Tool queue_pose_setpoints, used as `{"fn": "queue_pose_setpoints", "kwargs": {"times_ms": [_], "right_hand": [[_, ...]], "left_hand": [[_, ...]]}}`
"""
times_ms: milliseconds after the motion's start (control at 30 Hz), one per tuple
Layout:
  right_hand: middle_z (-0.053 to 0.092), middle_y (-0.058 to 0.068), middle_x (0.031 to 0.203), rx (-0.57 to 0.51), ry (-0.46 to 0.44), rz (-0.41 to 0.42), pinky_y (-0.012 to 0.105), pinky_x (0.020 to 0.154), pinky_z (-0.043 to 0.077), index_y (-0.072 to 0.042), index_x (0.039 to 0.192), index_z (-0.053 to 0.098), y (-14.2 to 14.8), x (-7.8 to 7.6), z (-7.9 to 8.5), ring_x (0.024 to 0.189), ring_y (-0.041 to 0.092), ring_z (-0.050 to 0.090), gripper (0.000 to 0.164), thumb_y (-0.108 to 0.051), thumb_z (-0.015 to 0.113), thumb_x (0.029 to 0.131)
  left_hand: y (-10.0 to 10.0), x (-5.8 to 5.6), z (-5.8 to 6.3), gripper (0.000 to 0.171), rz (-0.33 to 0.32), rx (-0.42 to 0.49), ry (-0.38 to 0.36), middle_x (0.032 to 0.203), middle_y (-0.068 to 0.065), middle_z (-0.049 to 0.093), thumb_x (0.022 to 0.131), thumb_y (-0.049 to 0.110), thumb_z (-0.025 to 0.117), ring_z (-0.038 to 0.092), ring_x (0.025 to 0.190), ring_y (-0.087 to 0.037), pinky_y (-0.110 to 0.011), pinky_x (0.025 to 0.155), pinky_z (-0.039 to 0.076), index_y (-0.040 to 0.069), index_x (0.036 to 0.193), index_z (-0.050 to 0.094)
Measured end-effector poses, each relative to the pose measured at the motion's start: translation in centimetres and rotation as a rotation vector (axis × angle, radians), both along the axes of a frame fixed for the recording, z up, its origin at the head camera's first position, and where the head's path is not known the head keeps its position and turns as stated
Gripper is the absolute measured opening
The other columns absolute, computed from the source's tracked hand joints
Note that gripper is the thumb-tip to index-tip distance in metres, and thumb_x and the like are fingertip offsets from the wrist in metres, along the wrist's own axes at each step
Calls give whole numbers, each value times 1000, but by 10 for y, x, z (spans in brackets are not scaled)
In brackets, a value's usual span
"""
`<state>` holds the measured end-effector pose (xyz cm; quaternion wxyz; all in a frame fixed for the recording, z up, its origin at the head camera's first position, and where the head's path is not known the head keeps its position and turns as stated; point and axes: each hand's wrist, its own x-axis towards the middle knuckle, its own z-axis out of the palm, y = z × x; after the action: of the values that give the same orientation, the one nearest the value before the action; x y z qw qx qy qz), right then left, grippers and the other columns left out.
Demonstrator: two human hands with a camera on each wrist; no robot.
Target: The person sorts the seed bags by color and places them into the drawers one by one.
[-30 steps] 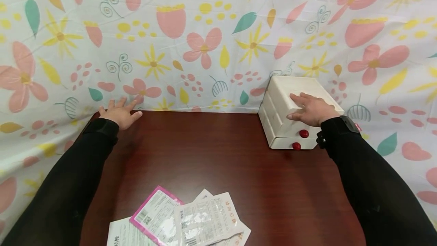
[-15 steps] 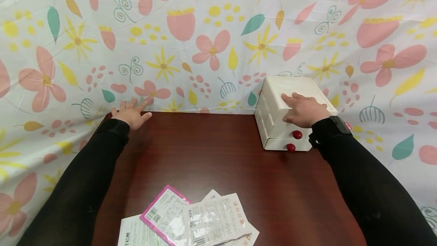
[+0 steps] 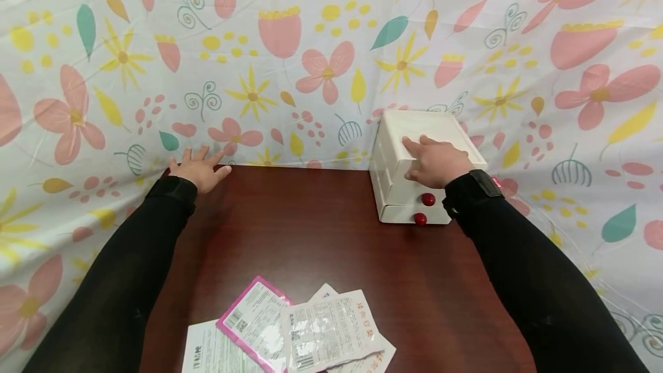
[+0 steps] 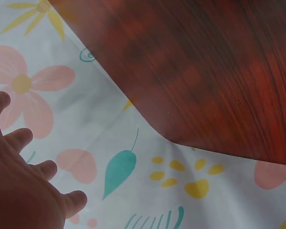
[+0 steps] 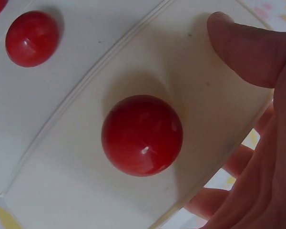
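Note:
A small white drawer cabinet (image 3: pixel 401 186) with round red knobs stands at the back right of the table. My right hand (image 3: pixel 439 163) rests on its top front edge, fingers laid over the top and thumb against the front face. In the right wrist view, the thumb (image 5: pixel 245 52) lies beside the upper red knob (image 5: pixel 142 136) without touching it; another knob (image 5: pixel 32 38) shows lower down. My left hand (image 3: pixel 199 172) is at the table's back left corner, fingers spread towards the floral cloth (image 4: pixel 76 119), holding nothing.
Several flat white packets lie overlapped at the table's front edge, one a pink-edged packet (image 3: pixel 256 321), another a shiny packet (image 3: pixel 328 330) on top. The dark reddish-brown table (image 3: pixel 300 229) meets the floral cloth at the back and left.
The drawer cabinet has shifted left along the table's back, with my right hand on it. My left hand stays at the corner. The head view has turned slightly left.

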<state>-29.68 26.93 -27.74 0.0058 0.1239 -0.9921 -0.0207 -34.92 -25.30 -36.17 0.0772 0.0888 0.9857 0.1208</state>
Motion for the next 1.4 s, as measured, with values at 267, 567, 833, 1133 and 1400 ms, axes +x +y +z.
{"fn": "queue_pose_setpoints", "kwargs": {"times_ms": [267,567,833,1133,1400], "right_hand": [[38,33,147,60,30,70,53,81,50,-11,158,31,-43,-4,2,123,46,50,80,-35,70,91],[33,26,153,58,-1,-2,65,83,48,-22,160,27,-80,-8,0,117,56,49,80,-39,68,93],[30,21,157,79,-21,-18,64,81,49,-28,161,24,-113,-4,0,118,56,48,82,-44,67,93],[33,19,156,150,6,14,50,75,52,-30,161,22,-146,-4,-3,101,48,58,80,-51,62,94],[31,19,158,206,-5,27,46,72,51,-31,161,18,-168,-2,-1,109,44,58,79,-55,57,96]], "left_hand": [[-3,0,0,74,-4,-21,2,162,-25,0,104,59,31,-11,141,-57,-78,101,-3,14,161,17],[-11,-1,-5,75,-6,-14,10,162,-25,0,103,60,31,-10,140,-58,-80,100,-3,14,161,18],[-16,-4,-12,82,-7,1,7,162,-26,-1,100,67,29,-14,140,-58,-80,99,-5,12,161,18],[-13,-1,-12,83,13,3,-8,162,-25,-2,100,67,29,-15,139,-57,-81,97,-5,13,161,17],[-9,4,-9,78,18,9,-2,162,-25,-1,103,62,31,-15,140,-56,-82,97,-4,13,161,17]]}}
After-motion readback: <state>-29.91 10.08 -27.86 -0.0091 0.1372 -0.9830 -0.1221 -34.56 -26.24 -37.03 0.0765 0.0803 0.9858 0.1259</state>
